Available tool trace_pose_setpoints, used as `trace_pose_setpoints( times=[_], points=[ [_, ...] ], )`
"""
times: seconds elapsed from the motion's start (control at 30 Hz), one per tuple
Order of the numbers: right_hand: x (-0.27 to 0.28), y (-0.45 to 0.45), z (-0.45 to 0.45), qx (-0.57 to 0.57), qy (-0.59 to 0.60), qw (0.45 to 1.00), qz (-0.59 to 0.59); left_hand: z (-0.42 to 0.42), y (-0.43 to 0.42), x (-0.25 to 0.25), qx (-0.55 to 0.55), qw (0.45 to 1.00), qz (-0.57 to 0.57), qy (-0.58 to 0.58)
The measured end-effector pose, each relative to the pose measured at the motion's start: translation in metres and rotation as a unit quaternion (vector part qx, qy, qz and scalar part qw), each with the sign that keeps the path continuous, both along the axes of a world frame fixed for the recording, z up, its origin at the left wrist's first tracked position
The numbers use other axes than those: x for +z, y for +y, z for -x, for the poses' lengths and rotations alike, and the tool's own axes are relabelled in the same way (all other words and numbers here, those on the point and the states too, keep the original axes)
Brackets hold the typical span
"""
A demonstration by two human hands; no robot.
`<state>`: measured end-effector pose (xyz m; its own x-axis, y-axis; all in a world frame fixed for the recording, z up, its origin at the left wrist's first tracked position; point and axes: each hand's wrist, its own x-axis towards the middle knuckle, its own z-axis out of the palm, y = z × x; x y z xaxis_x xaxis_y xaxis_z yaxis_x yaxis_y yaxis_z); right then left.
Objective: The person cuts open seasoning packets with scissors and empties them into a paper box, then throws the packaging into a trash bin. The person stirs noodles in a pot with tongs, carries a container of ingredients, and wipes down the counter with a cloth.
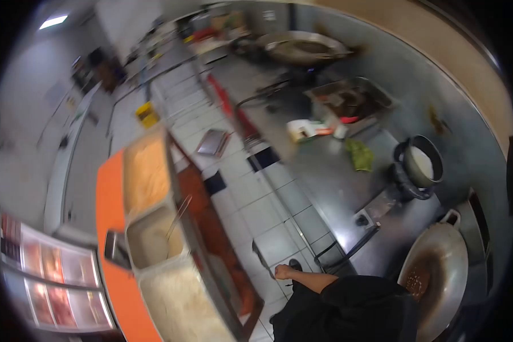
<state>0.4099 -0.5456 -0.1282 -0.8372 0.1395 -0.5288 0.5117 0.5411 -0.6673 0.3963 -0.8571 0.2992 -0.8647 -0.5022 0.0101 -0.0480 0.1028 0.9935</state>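
My left hand (282, 272) hangs low over the tiled floor, its fingers curled in; whether anything thin is inside them is too small to tell. It is between the orange counter (109, 199) and the steel stove counter (336, 199). Nearest on the left stand a tray of pale powder (179, 299) and a square steel container (154, 236) with a wire-handled tool (179, 216) in it. My right hand is out of view. A large wok (439, 273) with brown residue sits at the lower right.
A tray of orange powder (146, 171) lies further up the orange counter. Along the stove counter are a dark pot (420, 162), a green cloth (359, 155), a steel basin (350, 102) and another wok (302, 48). A yellow object (147, 115) stands beyond.
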Motion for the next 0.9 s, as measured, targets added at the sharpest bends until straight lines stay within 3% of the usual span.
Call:
trace_pose_setpoints(
  times=[0.03,0.07,0.13,0.2,0.23,0.33,0.4,0.47,0.5,0.57,0.6,0.67,0.73,0.83,0.9],
  points=[
    [0.001,0.032,0.008,-0.032,0.007,0.999,-0.001,0.041,0.018,-0.033,-0.114,0.993,-0.035,0.011],
    [0.013,0.057,0.021,-0.056,-0.040,0.997,0.043,0.070,0.099,-0.027,-0.185,0.982,0.044,0.018],
    [0.029,0.116,0.031,-0.099,-0.064,0.986,0.120,0.128,0.189,-0.073,-0.438,0.893,0.066,0.085],
    [0.050,0.154,0.029,-0.176,-0.027,0.967,0.184,0.130,0.326,-0.047,-0.543,0.835,0.056,0.068],
    [0.060,0.169,0.025,-0.226,0.005,0.944,0.239,0.136,0.376,-0.065,-0.609,0.786,0.068,0.077],
    [0.098,0.194,-0.005,-0.317,0.082,0.911,0.250,0.127,0.512,-0.085,-0.774,0.586,0.198,0.133],
    [0.113,0.202,-0.027,-0.399,0.152,0.865,0.263,0.115,0.594,-0.102,-0.817,0.453,0.285,0.214],
    [0.105,0.207,-0.044,-0.448,0.238,0.836,0.210,0.104,0.678,-0.139,-0.833,0.372,0.315,0.261],
    [0.101,0.210,-0.051,-0.503,0.195,0.815,0.211,0.095,0.713,-0.154,-0.839,0.366,0.304,0.264],
    [0.137,0.223,-0.053,-0.566,0.238,0.761,0.209,0.085,0.776,-0.182,-0.779,0.337,0.405,0.341],
    [0.145,0.230,-0.044,-0.579,0.234,0.755,0.200,0.090,0.796,-0.208,-0.787,0.329,0.392,0.344],
    [0.163,0.250,-0.024,-0.691,0.236,0.674,0.112,0.082,0.828,-0.252,-0.749,0.343,0.400,0.401],
    [0.179,0.273,-0.003,-0.734,0.269,0.624,0.016,0.086,0.838,-0.270,-0.775,0.293,0.410,0.382],
    [0.258,0.311,0.023,-0.794,0.186,0.556,-0.158,0.100,0.833,-0.287,-0.865,0.289,0.204,0.357],
    [0.270,0.328,0.026,-0.702,0.162,0.564,-0.402,0.118,0.808,-0.258,-0.905,0.271,0.110,0.308]
  ],
)
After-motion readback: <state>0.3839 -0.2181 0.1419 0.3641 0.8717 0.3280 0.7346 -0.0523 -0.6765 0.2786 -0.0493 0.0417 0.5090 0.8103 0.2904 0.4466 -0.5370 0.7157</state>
